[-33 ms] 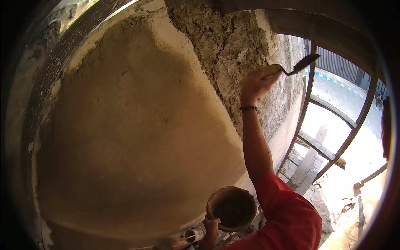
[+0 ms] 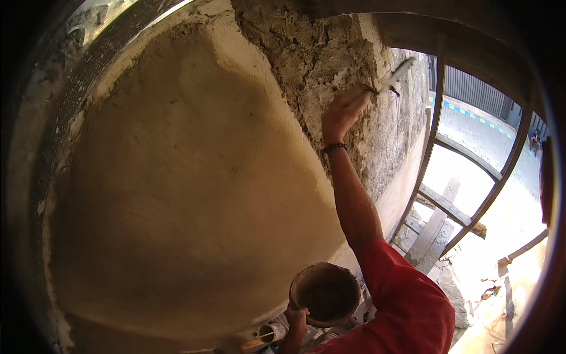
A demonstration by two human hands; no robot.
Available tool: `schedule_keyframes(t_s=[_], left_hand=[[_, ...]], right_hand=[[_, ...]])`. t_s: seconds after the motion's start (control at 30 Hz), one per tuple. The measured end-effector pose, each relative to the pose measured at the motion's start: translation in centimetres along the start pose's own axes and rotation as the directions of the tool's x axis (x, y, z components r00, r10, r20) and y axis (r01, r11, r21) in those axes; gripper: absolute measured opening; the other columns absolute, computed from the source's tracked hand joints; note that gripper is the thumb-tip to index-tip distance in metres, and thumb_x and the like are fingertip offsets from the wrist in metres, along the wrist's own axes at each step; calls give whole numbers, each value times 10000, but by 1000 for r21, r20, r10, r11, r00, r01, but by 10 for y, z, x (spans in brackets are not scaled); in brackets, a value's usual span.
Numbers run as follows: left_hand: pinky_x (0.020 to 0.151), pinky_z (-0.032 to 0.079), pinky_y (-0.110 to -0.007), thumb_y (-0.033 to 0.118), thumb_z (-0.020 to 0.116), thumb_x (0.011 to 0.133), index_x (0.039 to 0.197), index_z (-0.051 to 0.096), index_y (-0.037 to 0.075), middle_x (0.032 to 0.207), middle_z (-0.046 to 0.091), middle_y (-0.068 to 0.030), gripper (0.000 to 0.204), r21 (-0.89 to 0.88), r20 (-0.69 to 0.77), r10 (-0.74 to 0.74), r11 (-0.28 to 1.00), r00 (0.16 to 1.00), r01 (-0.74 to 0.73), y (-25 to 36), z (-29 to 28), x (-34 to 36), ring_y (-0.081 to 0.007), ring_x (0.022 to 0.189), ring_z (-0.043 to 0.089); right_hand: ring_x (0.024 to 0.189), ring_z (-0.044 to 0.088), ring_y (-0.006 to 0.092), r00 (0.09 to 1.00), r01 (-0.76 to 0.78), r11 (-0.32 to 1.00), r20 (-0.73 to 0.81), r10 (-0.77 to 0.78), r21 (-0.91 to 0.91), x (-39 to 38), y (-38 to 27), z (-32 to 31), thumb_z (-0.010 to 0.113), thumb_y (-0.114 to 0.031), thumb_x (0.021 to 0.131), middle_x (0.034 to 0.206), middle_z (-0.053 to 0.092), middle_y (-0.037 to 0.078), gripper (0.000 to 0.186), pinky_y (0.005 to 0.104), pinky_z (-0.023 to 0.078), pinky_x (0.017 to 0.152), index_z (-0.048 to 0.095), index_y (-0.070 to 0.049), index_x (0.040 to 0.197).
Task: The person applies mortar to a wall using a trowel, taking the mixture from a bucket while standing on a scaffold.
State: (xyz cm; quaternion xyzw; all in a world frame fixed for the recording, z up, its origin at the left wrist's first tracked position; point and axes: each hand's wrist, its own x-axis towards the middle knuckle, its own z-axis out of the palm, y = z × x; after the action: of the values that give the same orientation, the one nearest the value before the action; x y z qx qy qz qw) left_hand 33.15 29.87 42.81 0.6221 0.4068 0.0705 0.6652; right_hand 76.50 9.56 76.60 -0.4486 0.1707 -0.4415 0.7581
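Note:
My right hand, a dark bracelet at its wrist, is raised to the bare wall and closed round the handle of a trowel. The trowel's blade points up and right, blurred by motion and pale. Just below the blade is a small dark clump of what looks like mortar. Low in the view, my left hand grips the rim of a round bucket; the mix inside is dark and hard to make out. Rough, broken wall lies behind the trowel, beside smooth brown plaster.
A metal frame with crossbars stands to the right, with planks and rubble beyond it. A white tube-like container sits left of the bucket. Further off, a person is near a grey slatted gate.
My right hand has swung left with the trowel, and its blade has turned from dark to pale. A dark clump now shows apart from it. My left hand still holds the bucket.

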Motion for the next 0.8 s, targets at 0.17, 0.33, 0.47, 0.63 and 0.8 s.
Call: schedule_keyframes(t_s=[0.17, 0.33, 0.47, 0.63, 0.8], left_hand=[[680, 477, -294, -151, 565, 614, 1200, 522, -43, 1053, 563, -107, 597, 87, 50, -35, 996, 998, 30, 4, 10, -3, -216, 821, 558], [719, 485, -312, -130, 569, 550, 1235, 503, -36, 1110, 548, -107, 695, 10, 40, -27, 1000, 999, 26, 22, 23, -15, -239, 941, 547], [764, 479, -306, -125, 546, 532, 1247, 503, -30, 1129, 558, -104, 723, -54, 22, 76, 996, 997, -74, 23, 33, -5, -238, 961, 564], [742, 470, -299, -115, 530, 559, 1201, 526, -23, 1016, 566, -55, 649, -92, 68, 178, 981, 982, -171, 46, 52, 0, -200, 848, 550], [629, 434, -248, -72, 524, 591, 1108, 551, -26, 925, 545, -28, 519, -47, 299, 297, 954, 907, -297, 106, 103, -10, -125, 733, 494]], right_hand=[[832, 625, 457, 797, 375, 925, 527, -293, -52, -105, 31, -9, 499, -169, 922, 1030, 615, 314, 625, 519, 488, 745, 220, -9, 1457], [746, 648, 304, 432, -243, 940, 841, 326, -239, -158, 15, -153, 605, -196, 890, 943, 644, 224, 621, 398, 516, 694, 322, -43, 1421], [810, 661, 276, 173, 13, 906, 893, 415, -424, -126, 39, -297, 613, -210, 885, 1018, 657, 172, 528, 371, 519, 742, 436, -74, 1364], [1020, 617, 354, -172, 524, 675, 711, 682, -520, -96, -8, -381, 594, -203, 885, 1066, 644, 181, 431, 434, 490, 892, 501, -113, 1296], [844, 662, 354, -30, 805, 403, 650, 759, -435, -91, 11, -354, 518, -134, 886, 850, 662, 179, 299, 464, 540, 769, 510, -83, 1180]])
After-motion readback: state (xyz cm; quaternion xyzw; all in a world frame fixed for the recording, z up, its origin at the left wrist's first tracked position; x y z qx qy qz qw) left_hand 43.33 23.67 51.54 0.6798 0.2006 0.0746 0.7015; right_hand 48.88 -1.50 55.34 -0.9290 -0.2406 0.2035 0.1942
